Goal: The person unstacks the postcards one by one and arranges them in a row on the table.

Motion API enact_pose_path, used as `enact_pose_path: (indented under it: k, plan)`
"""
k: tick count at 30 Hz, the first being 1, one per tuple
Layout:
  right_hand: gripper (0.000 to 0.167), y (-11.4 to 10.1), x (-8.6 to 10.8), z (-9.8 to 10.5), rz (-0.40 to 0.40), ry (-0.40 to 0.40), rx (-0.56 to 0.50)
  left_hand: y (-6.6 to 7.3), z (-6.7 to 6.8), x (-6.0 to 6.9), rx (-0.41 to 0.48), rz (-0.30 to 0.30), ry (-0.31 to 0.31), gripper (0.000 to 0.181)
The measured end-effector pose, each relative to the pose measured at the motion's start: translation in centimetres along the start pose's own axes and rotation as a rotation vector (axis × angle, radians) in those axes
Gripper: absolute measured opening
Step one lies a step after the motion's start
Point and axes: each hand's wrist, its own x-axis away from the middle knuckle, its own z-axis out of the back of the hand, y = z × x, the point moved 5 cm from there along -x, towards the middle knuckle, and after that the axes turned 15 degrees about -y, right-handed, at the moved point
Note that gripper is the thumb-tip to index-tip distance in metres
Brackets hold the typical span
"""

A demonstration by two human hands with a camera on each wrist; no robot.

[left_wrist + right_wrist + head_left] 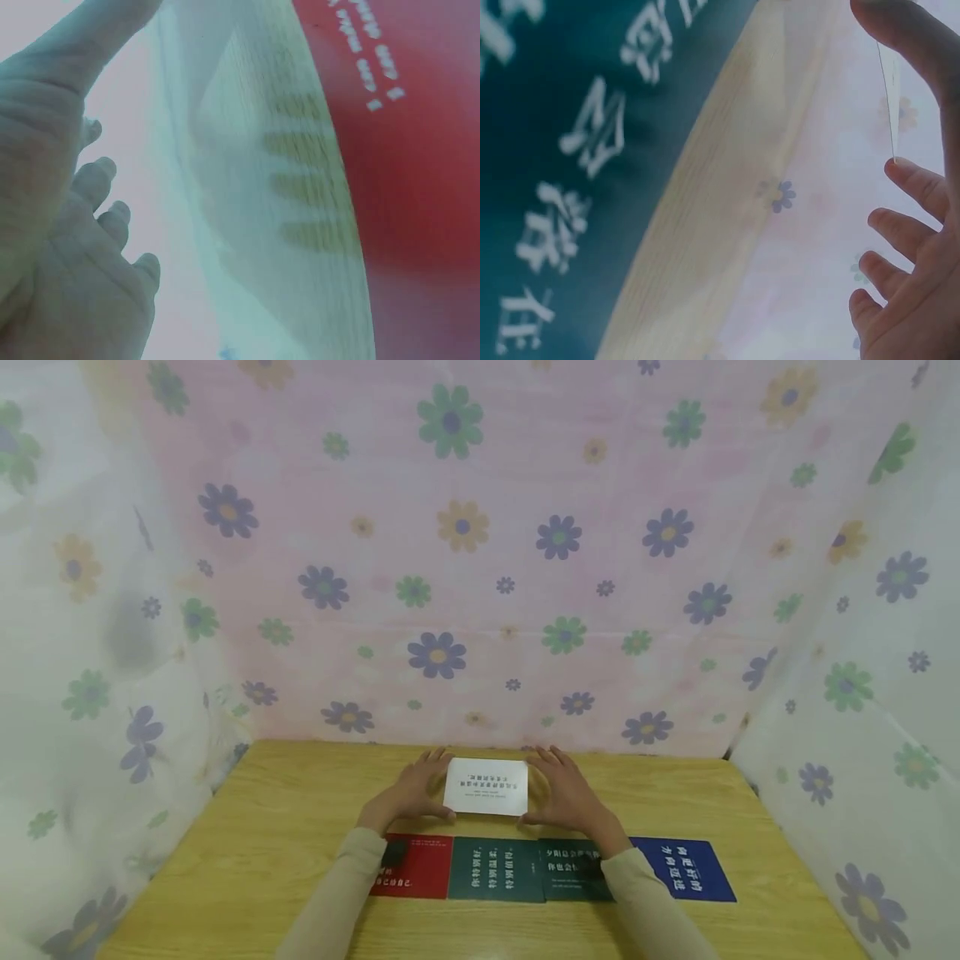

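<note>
A white card with several lines of dark print is held up between both hands above the far half of the table. My left hand holds its left side, the thumb at the lower corner and the fingers by the upper one. On the other side, my right hand holds the right corners between thumb and index finger. The right wrist view shows that card as a thin sliver between thumb and fingertip, with the remaining fingers spread. In the left wrist view the left hand appears, but the card cannot be made out.
In a row on the wooden table lie a red card, a green card, a darker green card and a blue card, partly under the forearms. Flowered curtains surround the table's back and sides.
</note>
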Motion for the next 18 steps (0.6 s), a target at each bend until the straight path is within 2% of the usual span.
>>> enact_pose_path:
  k: [5, 10, 18]
  plan:
    - [0.107, -0.2, 0.5, -0.4, -0.006, 0.015, 0.035, 0.1, 0.0, 0.7, -0.07, -0.002, 0.041, 0.112]
    - [0.105, -0.8, 1.1, -0.3, -0.004, 0.025, -0.01, 0.2, -0.5, 1.5, -0.112, -0.005, 0.077, 0.112]
    - [0.103, -1.1, 1.6, -1.3, -0.029, -0.033, -0.005, 1.0, -0.9, 2.9, -0.161, 0.006, 0.117, 0.111]
